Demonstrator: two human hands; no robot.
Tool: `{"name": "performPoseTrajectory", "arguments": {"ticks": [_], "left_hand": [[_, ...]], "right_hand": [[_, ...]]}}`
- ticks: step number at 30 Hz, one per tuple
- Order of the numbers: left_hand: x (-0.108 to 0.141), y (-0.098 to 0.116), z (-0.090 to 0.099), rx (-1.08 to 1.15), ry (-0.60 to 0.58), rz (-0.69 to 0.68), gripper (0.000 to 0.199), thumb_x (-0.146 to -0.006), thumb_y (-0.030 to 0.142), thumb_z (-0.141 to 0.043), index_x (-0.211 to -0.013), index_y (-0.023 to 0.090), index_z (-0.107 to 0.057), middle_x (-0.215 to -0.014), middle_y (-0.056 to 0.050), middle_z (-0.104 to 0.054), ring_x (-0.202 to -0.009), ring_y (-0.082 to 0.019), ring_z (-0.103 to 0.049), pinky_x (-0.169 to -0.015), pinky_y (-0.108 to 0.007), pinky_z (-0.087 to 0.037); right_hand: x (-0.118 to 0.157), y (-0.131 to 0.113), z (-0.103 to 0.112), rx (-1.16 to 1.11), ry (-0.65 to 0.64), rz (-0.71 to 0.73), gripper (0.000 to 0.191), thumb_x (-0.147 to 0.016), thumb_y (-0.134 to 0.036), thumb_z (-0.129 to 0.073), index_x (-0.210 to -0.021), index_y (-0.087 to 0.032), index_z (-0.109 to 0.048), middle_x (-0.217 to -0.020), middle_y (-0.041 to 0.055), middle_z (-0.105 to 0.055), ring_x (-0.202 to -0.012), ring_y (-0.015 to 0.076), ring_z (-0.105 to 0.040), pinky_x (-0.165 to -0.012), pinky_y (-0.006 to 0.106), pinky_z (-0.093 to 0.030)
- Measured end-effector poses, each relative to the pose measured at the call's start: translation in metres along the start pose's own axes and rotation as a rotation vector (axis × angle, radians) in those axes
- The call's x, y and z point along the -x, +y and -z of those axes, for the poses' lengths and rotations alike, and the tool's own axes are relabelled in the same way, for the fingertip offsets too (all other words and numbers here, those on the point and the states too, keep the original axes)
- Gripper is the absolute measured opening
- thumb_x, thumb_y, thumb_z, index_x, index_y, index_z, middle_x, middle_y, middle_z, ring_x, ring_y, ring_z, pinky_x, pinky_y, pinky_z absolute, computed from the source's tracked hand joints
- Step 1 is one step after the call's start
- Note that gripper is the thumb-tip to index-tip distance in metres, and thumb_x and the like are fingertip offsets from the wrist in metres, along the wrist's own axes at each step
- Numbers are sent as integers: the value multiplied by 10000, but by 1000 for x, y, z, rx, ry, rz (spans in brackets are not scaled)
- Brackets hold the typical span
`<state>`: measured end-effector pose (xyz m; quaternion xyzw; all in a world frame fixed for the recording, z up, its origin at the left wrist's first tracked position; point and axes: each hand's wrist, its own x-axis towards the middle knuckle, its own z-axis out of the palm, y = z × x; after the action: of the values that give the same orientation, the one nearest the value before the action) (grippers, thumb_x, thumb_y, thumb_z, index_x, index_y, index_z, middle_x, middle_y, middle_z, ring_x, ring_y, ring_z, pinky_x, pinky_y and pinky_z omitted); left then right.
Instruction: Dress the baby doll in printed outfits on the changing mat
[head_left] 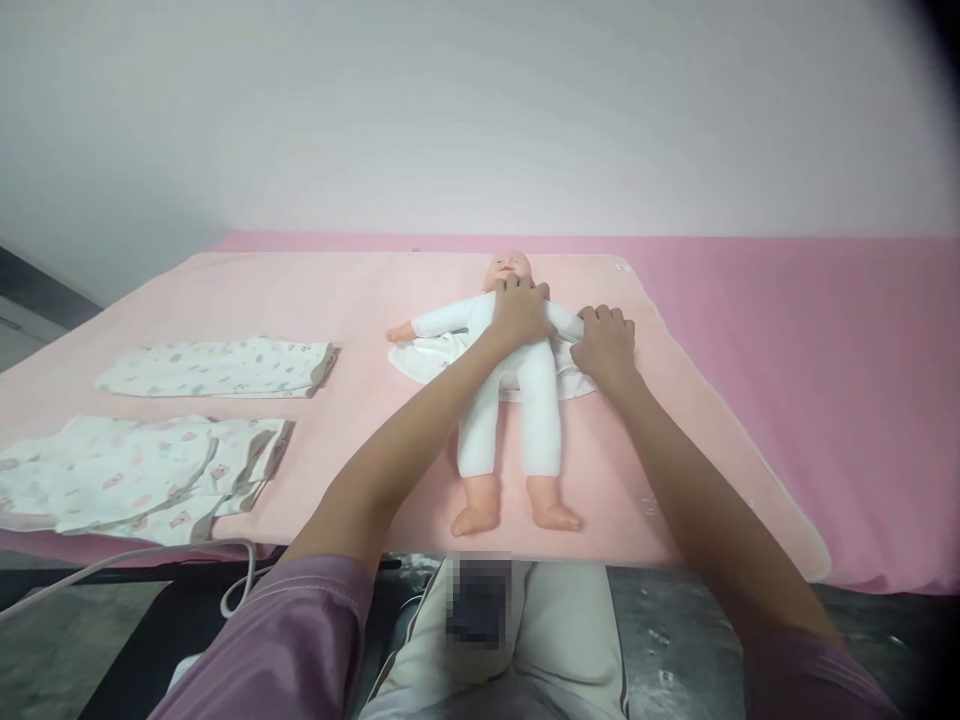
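Note:
A baby doll (540,410) in a white long-sleeved suit lies on its back, head away from me and bare feet toward me. My left hand (523,312) is closed over its upper chest and shoulder, just below the chin. The doll's arm on the right reaches out sideways, and my right hand (606,345) is wrapped around its end, hiding the doll's hand. The other arm is stretched out to the left. Spread flat under the doll's torso is a white garment (424,358), largely covered by the body.
A pale pink mat (360,430) lies over a darker pink cloth (825,380). To the left are a folded printed baby garment (217,367) and further printed garments (135,470) nearer me. A white cable (142,553) runs along the front edge. Behind stands a pale wall (480,120).

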<state>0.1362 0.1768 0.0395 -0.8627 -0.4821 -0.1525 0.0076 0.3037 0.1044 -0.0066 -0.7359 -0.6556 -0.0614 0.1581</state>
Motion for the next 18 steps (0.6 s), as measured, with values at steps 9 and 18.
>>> {"name": "performPoseTrajectory", "arguments": {"ticks": [9,18], "left_hand": [[17,-44,15,255,144,143,492,-898,449,-794,-1345,269,-698,-1436,-145,-655,-1460,-448,-514,-1227,-565,-402],[39,-74,30,533,113,-30,502,-1044,460,-598,-1514,289,-642,-1626,-66,-636,-1566,-291,-512,-1349,-456,-367]], "right_hand": [[-3,22,14,-156,-131,-99,409,-771,-206,-739,-1170,-220,-646,-1203,152,-705,-1107,366,-653,-896,465,-546],[-3,56,57,-853,-235,-1,969,-744,-562,-964,-1574,-317,-527,-1390,135,-756,-1204,346,-754,-941,476,-656]]}}
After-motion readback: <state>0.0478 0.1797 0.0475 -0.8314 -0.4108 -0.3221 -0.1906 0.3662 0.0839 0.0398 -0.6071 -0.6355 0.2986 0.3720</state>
